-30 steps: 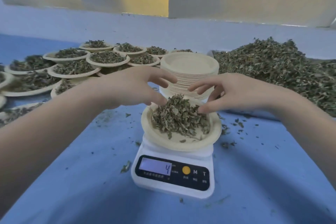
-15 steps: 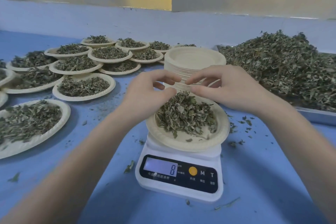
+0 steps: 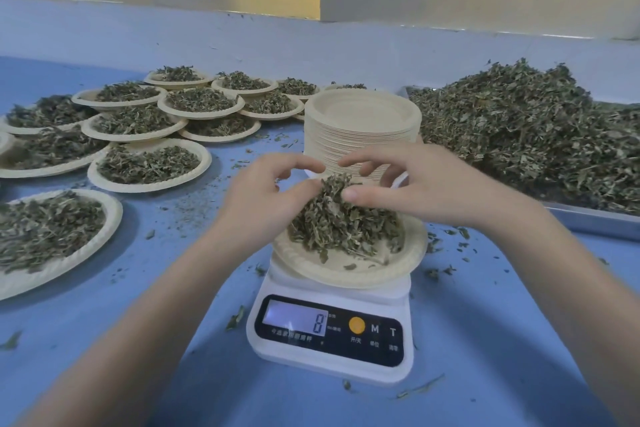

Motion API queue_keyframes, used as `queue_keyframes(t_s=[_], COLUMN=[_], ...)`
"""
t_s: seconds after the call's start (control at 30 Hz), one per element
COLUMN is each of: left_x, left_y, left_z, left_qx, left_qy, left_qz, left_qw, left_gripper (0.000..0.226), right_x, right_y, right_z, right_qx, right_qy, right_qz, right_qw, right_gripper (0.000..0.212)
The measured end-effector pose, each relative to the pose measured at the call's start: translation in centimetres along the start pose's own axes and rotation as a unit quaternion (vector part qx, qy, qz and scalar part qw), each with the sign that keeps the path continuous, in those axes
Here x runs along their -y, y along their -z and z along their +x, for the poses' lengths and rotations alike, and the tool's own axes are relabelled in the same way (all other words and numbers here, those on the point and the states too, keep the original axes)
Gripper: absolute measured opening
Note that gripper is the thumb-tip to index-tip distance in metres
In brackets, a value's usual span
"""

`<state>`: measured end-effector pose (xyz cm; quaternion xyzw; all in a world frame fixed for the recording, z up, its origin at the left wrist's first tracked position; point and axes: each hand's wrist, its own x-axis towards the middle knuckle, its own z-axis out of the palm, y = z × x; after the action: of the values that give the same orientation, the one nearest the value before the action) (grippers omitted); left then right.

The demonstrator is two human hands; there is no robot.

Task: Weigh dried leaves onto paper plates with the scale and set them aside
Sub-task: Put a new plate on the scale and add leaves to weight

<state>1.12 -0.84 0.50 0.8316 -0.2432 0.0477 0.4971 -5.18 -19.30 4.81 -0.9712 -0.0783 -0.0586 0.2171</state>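
- Dried leaves (image 3: 341,222) sit heaped under my fingertips; my left hand (image 3: 263,196) and right hand (image 3: 420,189) meet over the top of the heap from either side.
- Left fingers (image 3: 304,163) are curled, thumb pressed into the side of the heap; they seem to pinch a tuft at its peak, though I cannot tell how firmly.
- Right thumb lies against the heap's upper right side, and the other right fingers (image 3: 360,161) arch loosely above it, half-open; I cannot tell if they hold any leaf.
- The heap rests on a paper plate (image 3: 349,274), mostly toward its far half, with a few loose bits on the near rim.
- That plate sits on the white scale (image 3: 329,350), overhanging its platform; the display reads 8.
- Just behind the scale stands a stack of plates (image 3: 363,128), the top one bare.
- To the right, a big pile of leaves (image 3: 526,135) fills a metal tray (image 3: 595,222).
- To the left, many filled plates (image 3: 149,165) spread over the blue table (image 3: 166,305), some overlapping, the far ones stacked on each other's rims.
- Leaf crumbs lie scattered on the table around the scale.
- Beyond the table is a pale blue ledge (image 3: 311,42), with a beige and yellow wall above.
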Motion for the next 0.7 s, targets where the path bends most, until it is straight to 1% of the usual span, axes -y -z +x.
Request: queue_keyframes(t_s=[0.1, 0.17, 0.2, 0.3, 0.43, 0.47, 0.5, 0.57, 0.6, 0.7], left_x=[-0.2, -0.4, -0.5, -0.4, -0.3, -0.3, -0.2, 0.1, 0.3, 1.2], left_y=[-0.4, -0.4, -0.3, -0.4, -0.7, -0.8, -0.9, -0.9, -0.9, -0.7], left_z=[0.4, 0.6, 0.7, 0.8, 0.7, 0.7, 0.7, 0.6, 0.5, -0.1], left_qx=[-0.032, -0.06, -0.07, -0.084, -0.102, -0.111, -0.122, -0.143, -0.15, -0.155], left_qy=[0.007, 0.015, 0.017, 0.019, 0.02, 0.022, 0.026, 0.036, 0.04, 0.045], left_qz=[-0.036, -0.069, -0.076, -0.089, -0.117, -0.124, -0.131, -0.148, -0.153, -0.146], left_qw=[0.999, 0.996, 0.995, 0.992, 0.988, 0.986, 0.983, 0.978, 0.976, 0.976], left_gripper=[0.022, 0.022, 0.022, 0.02, 0.021, 0.022, 0.023, 0.025, 0.026, 0.026], right_x=[1.1, 1.7, 1.9, 2.0, 1.8, 1.8, 1.9, 2.2, 2.5, 3.0], right_y=[-2.0, -2.7, -2.7, -1.9, -1.2, -1.3, -1.7, -2.8, -3.3, -3.5], right_z=[0.9, 1.7, 2.1, 2.8, 2.7, 2.6, 2.5, 2.4, 2.5, 3.1], right_qx=[0.0, -0.022, -0.035, -0.062, -0.089, -0.085, -0.073, -0.038, -0.027, -0.038], right_qy=[0.031, 0.035, 0.042, 0.059, 0.05, 0.052, 0.05, 0.026, 0.024, 0.056], right_qz=[-0.071, -0.109, -0.116, -0.1, -0.059, -0.066, -0.08, -0.117, -0.133, -0.138], right_qw=[0.997, 0.993, 0.992, 0.991, 0.993, 0.993, 0.993, 0.992, 0.99, 0.988], right_gripper=[0.055, 0.048, 0.04, 0.015, 0.006, 0.005, 0.011, 0.033, 0.037, 0.023])
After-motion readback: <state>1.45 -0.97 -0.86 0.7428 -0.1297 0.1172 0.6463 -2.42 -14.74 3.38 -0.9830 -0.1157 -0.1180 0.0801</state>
